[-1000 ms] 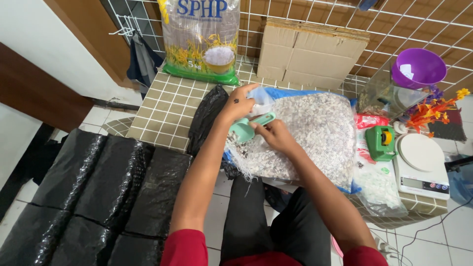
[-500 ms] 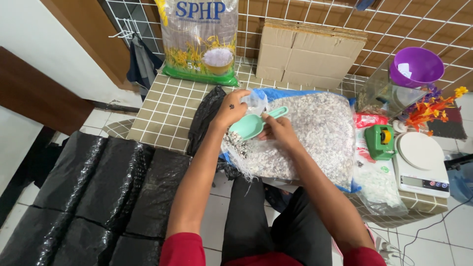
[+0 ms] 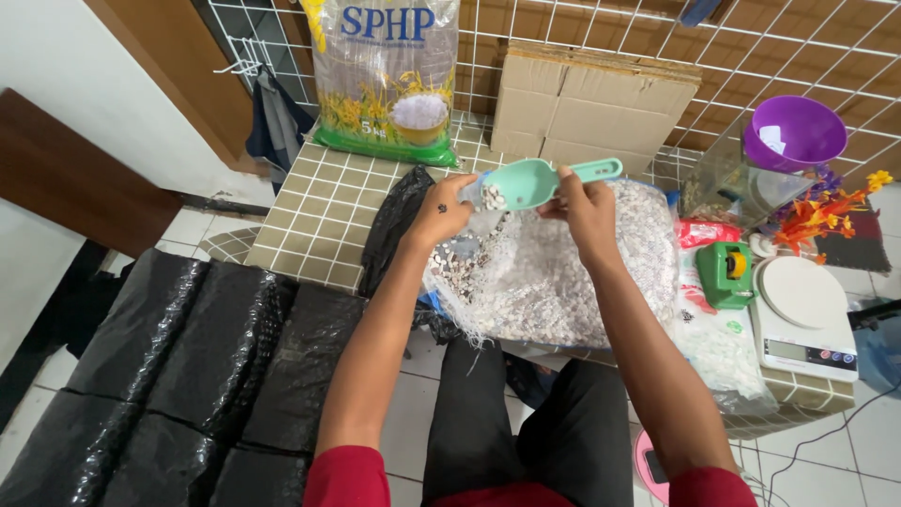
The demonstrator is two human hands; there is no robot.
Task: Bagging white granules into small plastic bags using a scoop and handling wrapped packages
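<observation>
Fingers of the right hand are wrapped tightly around the handle of a mint-green scoop, hiding most of the grip; only the handle's tip shows past them. The left hand pinches the mouth of a small clear bag just under the scoop's bowl, but the bag is thin and hard to make out. Half a second ago the scoop sat lower, against the big clear sack of pale pebbles; it is now raised and tilted, pebbles at its lip. Both forearms reach forward, wrists bent inward. Right of the fingers stand a green tape dispenser and a white scale.
</observation>
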